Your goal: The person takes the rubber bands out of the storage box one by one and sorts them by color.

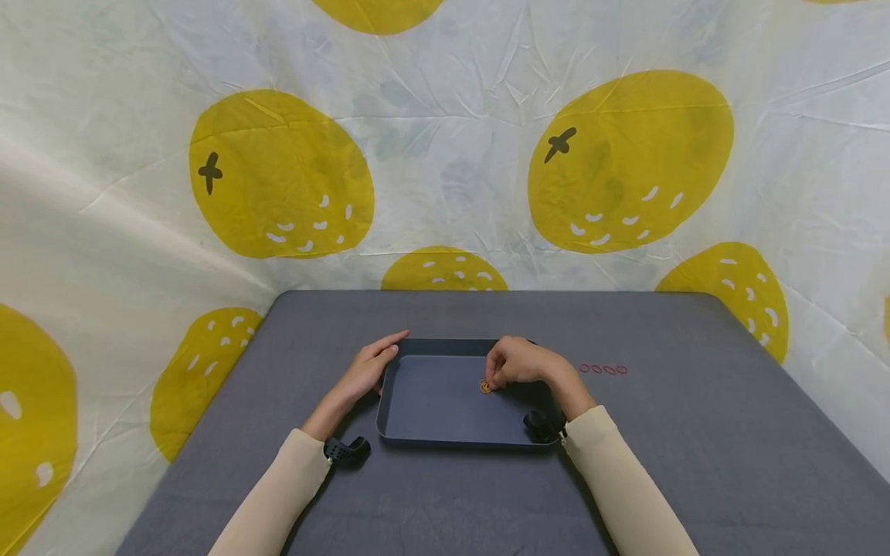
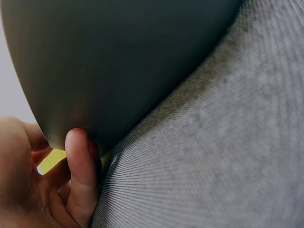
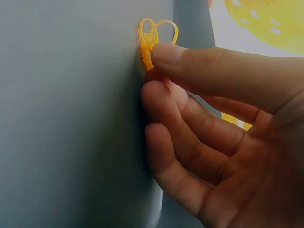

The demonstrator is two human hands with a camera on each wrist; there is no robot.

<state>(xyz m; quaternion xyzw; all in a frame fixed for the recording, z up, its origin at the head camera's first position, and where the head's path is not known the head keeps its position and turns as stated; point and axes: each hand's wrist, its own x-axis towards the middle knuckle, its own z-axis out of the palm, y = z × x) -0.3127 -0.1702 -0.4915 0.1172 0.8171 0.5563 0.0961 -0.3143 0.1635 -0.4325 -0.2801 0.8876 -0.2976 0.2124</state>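
A shallow dark grey tray (image 1: 438,417) lies on the table. At its far left corner my left hand (image 1: 365,371) holds the side; in the left wrist view a bent finger (image 2: 80,161) lies against the outer wall, and part of the hand passes behind the rim. Over the tray's right half, my right hand (image 1: 521,363) pinches a small clump of orange-yellow rubber bands (image 1: 485,386) between thumb and fingertips. Loops of these bands (image 3: 148,31) stick out past the thumb in the right wrist view, close to the tray's surface. Their number is unclear.
Several small red rings (image 1: 603,370) lie in a row on the grey table (image 1: 695,432), right of the tray. Behind the table hangs a pale cloth (image 1: 452,185) with large yellow fruit prints. Dark wrist devices (image 1: 348,453) sit at both cuffs.
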